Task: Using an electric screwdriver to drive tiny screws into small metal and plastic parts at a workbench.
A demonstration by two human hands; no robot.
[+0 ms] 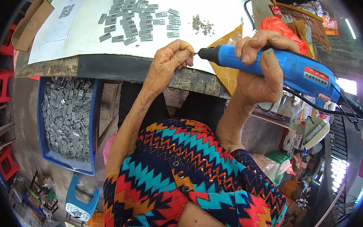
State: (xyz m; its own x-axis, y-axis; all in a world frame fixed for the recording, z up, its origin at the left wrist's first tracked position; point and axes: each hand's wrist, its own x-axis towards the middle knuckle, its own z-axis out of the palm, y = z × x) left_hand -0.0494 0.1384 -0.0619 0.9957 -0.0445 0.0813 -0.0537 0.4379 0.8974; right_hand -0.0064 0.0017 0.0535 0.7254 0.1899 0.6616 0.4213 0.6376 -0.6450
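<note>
A blue electric screwdriver [292, 68] with a black nose lies nearly level in my right hand [261, 68], whose fingers wrap round its body. Its thin bit points left and reaches the fingertips of my left hand [171, 58]. Those fingers are pinched together over the table's near edge; whatever they hold is hidden. Beyond my hands, several small grey rectangular pieces [146, 27] lie in rough rows on the white sheet [83, 40]. To their right sits a loose scatter of tiny brass-coloured parts [203, 27], possibly screws.
Below the table's left side stands a blue bin [41, 121] full of similar grey pieces. Brown tape-covered cardboard [224, 72] lies under the screwdriver, near a red plastic bag [282, 30]. A black cable [353, 104] trails off right. A blue stool [77, 201] is on the floor.
</note>
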